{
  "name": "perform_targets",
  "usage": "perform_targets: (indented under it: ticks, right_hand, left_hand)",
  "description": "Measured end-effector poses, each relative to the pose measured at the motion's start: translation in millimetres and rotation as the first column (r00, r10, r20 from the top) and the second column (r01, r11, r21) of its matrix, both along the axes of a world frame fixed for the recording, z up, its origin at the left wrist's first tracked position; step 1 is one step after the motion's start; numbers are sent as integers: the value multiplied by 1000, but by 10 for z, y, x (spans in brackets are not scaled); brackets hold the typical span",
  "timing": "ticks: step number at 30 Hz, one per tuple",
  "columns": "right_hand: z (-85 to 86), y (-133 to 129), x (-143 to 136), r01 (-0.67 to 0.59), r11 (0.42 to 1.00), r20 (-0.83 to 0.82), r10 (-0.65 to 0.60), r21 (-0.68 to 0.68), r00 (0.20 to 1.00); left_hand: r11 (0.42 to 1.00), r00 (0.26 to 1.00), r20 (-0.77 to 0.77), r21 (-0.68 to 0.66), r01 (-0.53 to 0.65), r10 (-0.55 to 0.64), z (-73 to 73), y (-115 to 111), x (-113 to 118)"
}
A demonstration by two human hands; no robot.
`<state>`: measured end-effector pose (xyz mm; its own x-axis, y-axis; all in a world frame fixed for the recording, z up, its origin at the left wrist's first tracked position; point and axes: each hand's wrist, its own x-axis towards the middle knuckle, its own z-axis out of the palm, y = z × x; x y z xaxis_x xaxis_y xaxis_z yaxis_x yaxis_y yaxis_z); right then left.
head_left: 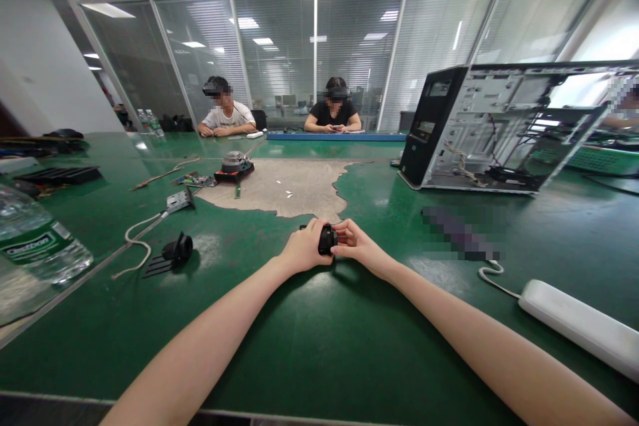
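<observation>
A small black round part is held between my two hands above the green table. My left hand is wrapped round its left side. From the right, the fingertips of my right hand pinch its edge. The palm side of my left hand is hidden. Beyond my hands lies a bare brown patch of the tabletop with small white scraps on it. A black part with a round ring and flat slats rests to the left.
An open computer case stands at the back right. Nearer are a white power strip and a blurred dark object. On the left are a water bottle, a metal bracket and a fan-like unit. Two people sit across the table.
</observation>
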<state>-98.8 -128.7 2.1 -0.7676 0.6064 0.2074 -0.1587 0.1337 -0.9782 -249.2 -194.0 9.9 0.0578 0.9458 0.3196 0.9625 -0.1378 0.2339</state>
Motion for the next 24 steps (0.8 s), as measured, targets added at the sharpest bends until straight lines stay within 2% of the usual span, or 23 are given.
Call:
perform_targets:
  ticks: [5,10,17,24]
  right_hand:
    - [18,-34,-20,46,999,-14,-47,-19,999]
    - [-21,-5,-42,128,992,56,-128,-1,990]
    - [0,1,-1,12,1000,4,-12,4,1000]
    - [-2,-23,-27,101,995,30,-101,-4,994]
  left_hand:
    - [1000,1000,2,26,9,-9,-8,7,-3]
    - [1000,1000,1,22,8,-8,-18,12,-7]
    - [1000,1000,-2,6,8,-8,-22,15,-15]
    - [1000,1000,7,16,3,-3,-16,9,-5]
